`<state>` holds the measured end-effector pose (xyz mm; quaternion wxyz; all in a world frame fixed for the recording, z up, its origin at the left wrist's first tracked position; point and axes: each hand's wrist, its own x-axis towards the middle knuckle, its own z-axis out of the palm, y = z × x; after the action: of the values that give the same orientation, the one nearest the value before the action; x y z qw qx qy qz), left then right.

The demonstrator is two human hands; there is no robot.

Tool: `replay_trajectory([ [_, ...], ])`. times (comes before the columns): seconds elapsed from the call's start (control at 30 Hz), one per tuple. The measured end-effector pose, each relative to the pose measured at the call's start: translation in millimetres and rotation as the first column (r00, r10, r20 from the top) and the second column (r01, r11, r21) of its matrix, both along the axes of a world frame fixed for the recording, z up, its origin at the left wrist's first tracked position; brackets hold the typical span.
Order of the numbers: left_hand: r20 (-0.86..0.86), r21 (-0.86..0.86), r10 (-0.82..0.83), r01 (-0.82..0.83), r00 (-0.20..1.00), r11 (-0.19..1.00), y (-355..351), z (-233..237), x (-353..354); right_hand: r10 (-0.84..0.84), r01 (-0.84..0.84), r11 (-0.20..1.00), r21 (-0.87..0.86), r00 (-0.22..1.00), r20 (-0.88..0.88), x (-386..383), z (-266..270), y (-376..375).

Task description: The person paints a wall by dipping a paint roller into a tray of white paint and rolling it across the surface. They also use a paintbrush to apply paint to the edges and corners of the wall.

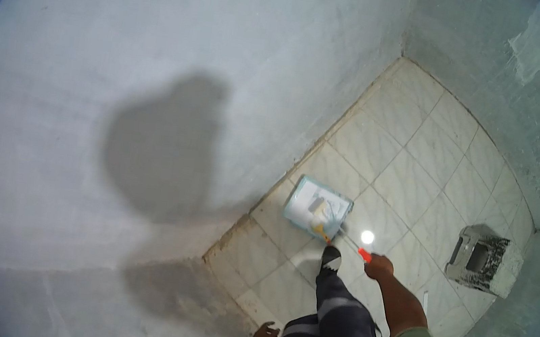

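Note:
My right hand (378, 267) is wrapped round the red handle of a paint roller (364, 254). The roller's thin rod runs up and left to a light blue tray (295, 218) on the floor, which holds white paint. A second tool with a yellow and orange handle (323, 233) lies at the tray's lower right part. Whether the roller head touches the paint is too small to tell. My left hand (266, 336) hangs low beside my left leg, fingers partly spread, with nothing visible in it.
A paint-spattered step stool (482, 259) stands on the tiled floor (413, 167) at the right. Pale walls (279, 47) meet the floor on the left and far side. My foot (332, 258) is just below the tray.

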<state>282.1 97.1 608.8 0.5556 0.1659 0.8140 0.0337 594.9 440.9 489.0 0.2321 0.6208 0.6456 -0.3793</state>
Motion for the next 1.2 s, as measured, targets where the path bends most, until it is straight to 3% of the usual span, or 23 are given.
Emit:
replay_trajectory([
  [0.13, -0.064, 0.24, -0.095, 0.108, 0.993, 0.965, 52, -62, -15, 0.004, -0.004, 1.0, 0.016, 0.999, 0.041, -15, -35, 11],
  [0.2, 0.116, 0.195, 0.115, -0.136, 0.987, 0.971, 57, -139, -23, -0.026, 0.026, 1.0, -0.008, 0.999, 0.045, -11, -59, 1],
  [0.3, 0.079, 0.154, 0.054, -0.066, 0.995, 0.986, 111, -222, -30, -0.076, 0.076, 0.997, 0.002, 0.996, 0.041, 16, -111, -43],
  [0.33, 0.217, 0.1, 0.335, -0.362, 0.917, 0.927, 120, -267, -35, -0.087, 0.087, 0.996, -0.006, 0.995, 0.054, 24, -120, -60],
  [0.37, 0.327, -0.005, 0.582, -0.615, 0.745, 0.789, 127, -321, -41, -0.099, 0.101, 0.995, -0.019, 0.993, 0.069, 32, -130, -75],
  [0.4, 0.197, 0.163, 0.214, -0.247, 0.957, 0.955, 135, -369, -46, -0.111, 0.112, 0.994, -0.019, 0.992, 0.053, 34, -128, -83],
  [0.43, 0.217, 0.136, 0.207, -0.24, 0.954, 0.961, 133, -437, -61, -0.124, 0.125, 0.992, -0.029, 0.992, 0.034, 36, -132, -94],
  [0.47, 0.234, 0.115, 0.198, -0.229, 0.952, 0.967, 134, -491, -70, -0.189, 0.192, 0.975, 0.114, 0.981, -0.037, 41, -156, -119],
  [0.53, 0.167, -0.063, 0.562, -0.561, 0.81, 0.826, 223, -481, -62, -0.321, 0.333, 0.9, 0.28, 0.943, -0.09, 46, -191, -148],
  [0.57, 0.172, -0.07, 0.55, -0.546, 0.818, 0.835, 183, -568, -82, -0.337, 0.346, 0.896, 0.28, 0.938, -0.081, 44, -202, -148],
  [0.6, 0.272, 0.283, 0.167, -0.245, 0.948, 0.927, 186, -648, -84, -0.339, 0.355, 0.867, 0.349, 0.935, -0.109, 42, -210, -146],
  [0.63, 0.22, 0.62, -0.246, 0.059, 0.944, 0.782, 168, -700, -106, -0.338, 0.366, 0.832, 0.417, 0.93, -0.142, 37, -219, -140],
  [0.67, 0.216, 0.699, -0.363, 0.116, 0.907, 0.706, 178, -724, -114, -0.351, 0.377, 0.807, 0.456, 0.925, -0.144, 28, -219, -125],
  [0.7, 0.213, 0.699, -0.385, 0.135, 0.898, 0.702, 203, -730, -82, -0.343, 0.368, 0.771, 0.52, 0.928, -0.148, 38, -254, -142],
  [0.73, 0.191, 0.523, -0.001, -0.101, 0.982, 0.847, 235, -692, -65, -0.388, 0.421, 0.746, 0.516, 0.905, -0.177, 41, -276, -147],
  [0.77, 0.077, 0.352, 0.373, -0.375, 0.925, 0.858, 298, -606, -38, -0.432, 0.475, 0.718, 0.509, 0.877, -0.21, 38, -289, -144],
  [0.8, 0.082, 0.422, 0.469, -0.457, 0.88, 0.783, 307, -601, -27, -0.427, 0.448, 0.746, 0.493, 0.89, -0.162, 35, -296, -140],
  [0.9, -0.026, 0.612, 0.317, -0.236, 0.948, 0.755, 308, -611, -10, -0.485, 0.554, 0.631, 0.543, 0.828, -0.281, 28, -336, -144],
  [0.97, -0.018, 0.594, 0.259, -0.198, 0.966, 0.78, 323, -628, -8, -0.535, 0.591, 0.597, 0.543, 0.797, -0.28, 28, -375, -165],
  [1.03, 0.203, 0.69, 0.269, -0.332, 0.942, 0.643, 335, -679, -19, -0.644, 0.722, 0.484, 0.495, 0.676, -0.358, 13, -390, -169],
  [1.07, 0.21, 0.701, 0.25, -0.324, 0.945, 0.636, 350, -686, -19, -0.654, 0.736, 0.416, 0.534, 0.65, -0.386, 4, -388, -162],
  [1.17, 0.165, 0.778, 0.08, -0.179, 0.983, 0.602, 424, -665, 2, -0.738, 0.784, 0.358, 0.507, 0.571, -0.36, 1, -417, -185],
  [1.2, 0.23, 0.71, 0.061, -0.211, 0.971, 0.672, 447, -639, 14, -0.739, 0.782, 0.339, 0.523, 0.565, -0.366, 1, -418, -188],
])
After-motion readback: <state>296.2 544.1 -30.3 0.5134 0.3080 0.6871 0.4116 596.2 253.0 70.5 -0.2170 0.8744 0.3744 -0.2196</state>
